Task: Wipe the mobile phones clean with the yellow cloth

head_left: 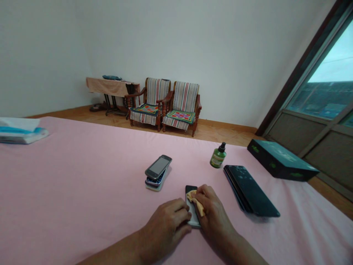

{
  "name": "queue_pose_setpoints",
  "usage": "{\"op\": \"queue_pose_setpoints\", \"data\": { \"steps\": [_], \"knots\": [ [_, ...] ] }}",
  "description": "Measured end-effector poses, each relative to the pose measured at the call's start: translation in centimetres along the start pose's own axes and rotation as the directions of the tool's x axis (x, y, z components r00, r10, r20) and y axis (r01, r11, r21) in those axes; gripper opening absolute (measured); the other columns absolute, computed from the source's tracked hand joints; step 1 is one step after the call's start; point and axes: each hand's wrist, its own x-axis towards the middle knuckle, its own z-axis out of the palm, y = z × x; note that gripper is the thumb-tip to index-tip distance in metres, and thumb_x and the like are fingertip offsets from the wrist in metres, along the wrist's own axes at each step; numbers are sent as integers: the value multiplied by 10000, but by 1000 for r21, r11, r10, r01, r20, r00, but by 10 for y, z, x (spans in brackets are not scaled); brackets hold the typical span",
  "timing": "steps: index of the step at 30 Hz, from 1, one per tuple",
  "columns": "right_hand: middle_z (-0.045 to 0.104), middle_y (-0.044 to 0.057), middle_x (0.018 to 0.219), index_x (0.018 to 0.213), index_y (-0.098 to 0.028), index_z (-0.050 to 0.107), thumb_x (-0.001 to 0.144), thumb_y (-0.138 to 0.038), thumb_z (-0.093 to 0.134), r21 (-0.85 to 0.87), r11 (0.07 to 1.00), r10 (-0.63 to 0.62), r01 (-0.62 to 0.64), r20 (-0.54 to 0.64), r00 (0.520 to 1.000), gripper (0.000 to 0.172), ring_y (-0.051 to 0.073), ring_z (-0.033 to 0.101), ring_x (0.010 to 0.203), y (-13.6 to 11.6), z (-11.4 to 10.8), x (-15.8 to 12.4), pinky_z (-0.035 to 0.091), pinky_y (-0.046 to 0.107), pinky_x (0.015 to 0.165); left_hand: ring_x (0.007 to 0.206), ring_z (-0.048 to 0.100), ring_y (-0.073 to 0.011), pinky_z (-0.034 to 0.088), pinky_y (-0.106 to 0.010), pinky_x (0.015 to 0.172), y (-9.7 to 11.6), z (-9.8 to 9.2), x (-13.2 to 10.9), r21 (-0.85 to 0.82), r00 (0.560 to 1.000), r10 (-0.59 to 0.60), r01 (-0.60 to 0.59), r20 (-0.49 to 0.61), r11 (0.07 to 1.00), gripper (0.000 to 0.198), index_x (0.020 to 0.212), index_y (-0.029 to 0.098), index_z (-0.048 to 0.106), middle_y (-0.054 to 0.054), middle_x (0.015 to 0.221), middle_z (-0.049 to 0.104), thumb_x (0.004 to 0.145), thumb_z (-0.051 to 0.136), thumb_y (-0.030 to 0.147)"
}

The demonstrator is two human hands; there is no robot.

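A dark phone (191,190) lies flat on the pink tablecloth (82,184) near the front edge. My left hand (168,224) rests on its left side, fingers curled over the phone's edge. My right hand (211,209) presses a small yellow cloth (196,203) against the phone's face, fingers pinched together on the cloth. Much of the phone is hidden under both hands.
A stack of phones (158,172) lies to the left beyond my hands. A green spray bottle (218,156), flat black tablets (249,189) and a black box (281,160) are to the right. A tissue pack (20,130) sits far left. Two striped chairs (168,105) stand by the wall.
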Motion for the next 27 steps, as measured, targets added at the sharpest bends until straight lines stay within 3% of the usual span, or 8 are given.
{"op": "queue_pose_setpoints", "data": {
  "steps": [9,14,20,23,27],
  "knots": [
    [550,83,879,918,-194,630,822,-4,446,116,992,-59,55,38,998,282,203,563,785,-3,5,-47,482,289,635,822,601,-181,484,-249,724,2,1,0,-36,998,2,-4,-57,999,67,849,173,629,-33,881,631,867,664,119],
    [543,69,863,821,-185,630,860,-46,445,129,992,13,-14,9,1000,235,178,560,752,1,-1,-26,456,265,612,818,606,-180,476,-246,726,0,3,-1,-5,999,-5,4,-43,1000,132,847,171,629,-27,888,638,807,729,96],
    [529,34,765,735,-175,668,874,-111,489,97,994,70,-58,-130,989,235,151,544,660,20,7,18,402,231,532,821,611,-184,469,-252,729,-5,4,-1,30,999,4,-3,-51,1000,160,856,164,633,-34,905,652,783,758,95],
    [537,31,759,771,-176,684,895,-140,483,88,993,93,-78,-171,981,239,149,548,655,25,11,21,401,229,537,818,611,-190,468,-262,735,-5,3,0,60,998,-7,11,-62,998,159,851,167,635,-33,894,655,780,765,109],
    [538,22,701,730,-172,654,903,-166,491,86,991,121,-107,-184,975,238,144,534,591,19,10,3,384,232,510,807,613,-185,471,-259,728,-4,3,0,63,997,-6,11,-73,998,131,836,179,634,-25,880,650,797,742,116]
  ]
}}
